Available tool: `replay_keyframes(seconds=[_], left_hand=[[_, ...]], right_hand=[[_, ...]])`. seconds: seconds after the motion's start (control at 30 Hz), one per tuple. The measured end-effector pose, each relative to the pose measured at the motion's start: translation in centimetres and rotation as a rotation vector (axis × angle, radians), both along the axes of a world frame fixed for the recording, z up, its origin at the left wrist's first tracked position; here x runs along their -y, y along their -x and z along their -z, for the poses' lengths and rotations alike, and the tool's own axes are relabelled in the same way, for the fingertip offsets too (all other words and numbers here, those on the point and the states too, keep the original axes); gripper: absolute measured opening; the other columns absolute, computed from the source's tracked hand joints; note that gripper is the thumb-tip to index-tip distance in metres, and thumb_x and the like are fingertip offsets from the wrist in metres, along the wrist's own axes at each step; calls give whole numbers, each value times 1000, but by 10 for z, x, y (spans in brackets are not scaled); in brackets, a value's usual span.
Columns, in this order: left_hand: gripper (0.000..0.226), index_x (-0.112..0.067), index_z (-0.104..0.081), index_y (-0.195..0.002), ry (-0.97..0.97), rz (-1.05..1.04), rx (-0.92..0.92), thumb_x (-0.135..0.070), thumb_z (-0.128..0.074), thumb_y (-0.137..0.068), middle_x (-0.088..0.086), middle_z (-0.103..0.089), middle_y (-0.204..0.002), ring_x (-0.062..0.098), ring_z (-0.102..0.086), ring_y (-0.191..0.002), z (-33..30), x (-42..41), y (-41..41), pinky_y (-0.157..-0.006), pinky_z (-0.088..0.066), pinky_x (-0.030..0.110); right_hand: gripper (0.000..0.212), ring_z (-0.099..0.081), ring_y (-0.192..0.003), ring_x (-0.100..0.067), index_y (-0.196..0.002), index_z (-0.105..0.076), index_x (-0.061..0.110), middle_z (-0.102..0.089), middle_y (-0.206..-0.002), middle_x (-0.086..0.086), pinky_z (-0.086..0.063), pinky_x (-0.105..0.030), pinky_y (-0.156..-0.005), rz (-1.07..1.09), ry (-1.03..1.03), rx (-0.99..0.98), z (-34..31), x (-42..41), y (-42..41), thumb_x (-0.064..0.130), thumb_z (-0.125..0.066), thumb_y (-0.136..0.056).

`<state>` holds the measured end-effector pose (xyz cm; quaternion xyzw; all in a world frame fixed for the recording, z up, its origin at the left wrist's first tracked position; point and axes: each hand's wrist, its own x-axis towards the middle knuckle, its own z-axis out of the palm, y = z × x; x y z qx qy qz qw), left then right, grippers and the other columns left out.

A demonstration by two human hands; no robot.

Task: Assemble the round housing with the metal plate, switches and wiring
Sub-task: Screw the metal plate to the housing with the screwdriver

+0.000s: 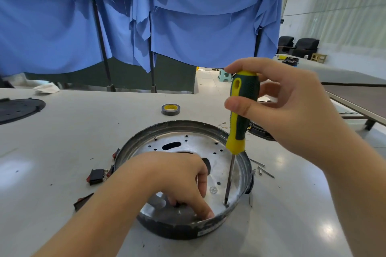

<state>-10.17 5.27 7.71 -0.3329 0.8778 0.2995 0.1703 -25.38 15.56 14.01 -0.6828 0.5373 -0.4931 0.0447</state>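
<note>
Nearest the table's [62,131] front edge, the round housing [188,229] was steadied by the left hand [177,175], whose fingers were curled down onto the metal plate [221,165] seated inside it, pressing rather than clearly gripping. At the plate's right rim a screw [226,203] was met by the tip of a screwdriver [240,115], whose yellow and green handle was pinched between thumb and fingers of the right hand [292,100]. For this step the shaft would best be kept upright over the screw and pressed down while turned, with the plate held flat so its holes stay lined up. Loose switches [97,176] were left just beside the housing's left side, spare screws [262,170] to its right. Farther toward the back edge lay a roll of tape [170,109].
</note>
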Motion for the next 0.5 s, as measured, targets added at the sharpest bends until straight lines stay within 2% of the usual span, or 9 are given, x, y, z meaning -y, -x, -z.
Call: replay_keyframes(seconds=[0.07, 0.13, 0.27, 0.33, 0.5], left_hand=[[36, -25, -62, -98, -14, -4, -3, -46, -79, -73, -7, -63, -86, 6, -58, -62, 0, 0, 0, -52, -46, 16], [37, -25, -63, -98, -18, -7, -6, -46, -79, -73, -7, -64, -86, 7, -58, -63, 0, 0, -1, -54, -47, 17], [36, -25, -63, -97, -27, 5, -12, -46, -79, -73, -6, -63, -84, 7, -58, -62, 1, 0, -1, -55, -46, 18], [35, -26, -63, -96, -22, 0, -15, -46, -79, -72, -7, -63, -84, 6, -57, -60, 1, 0, -2, -53, -45, 17], [34, -29, -61, -89, -5, -20, -17, -49, -81, -69, -7, -66, -86, 6, -59, -61, 3, 0, -2, -57, -48, 21]], right_hand=[[36, -62, -85, -10, -106, -62, 47, -60, -94, 11, -58, -31, -76, 39, -9, -11, 1, 1, 0, 49, -71, -71], [33, -62, -88, -9, -109, -60, 47, -58, -96, 11, -58, -28, -75, 33, -23, -23, 2, 2, 1, 45, -68, -77], [39, -62, -107, -8, -126, -53, 41, -61, -113, 9, -57, -26, -83, -88, -108, 26, 5, 3, 5, 19, -59, -94], [46, -66, -104, -12, -126, -53, 43, -63, -114, 7, -57, -29, -85, -127, -108, 42, 4, 2, 5, 12, -60, -92], [43, -70, -89, -15, -116, -61, 48, -64, -102, 13, -59, -30, -78, -109, -57, 1, 1, -1, 4, 27, -71, -80]])
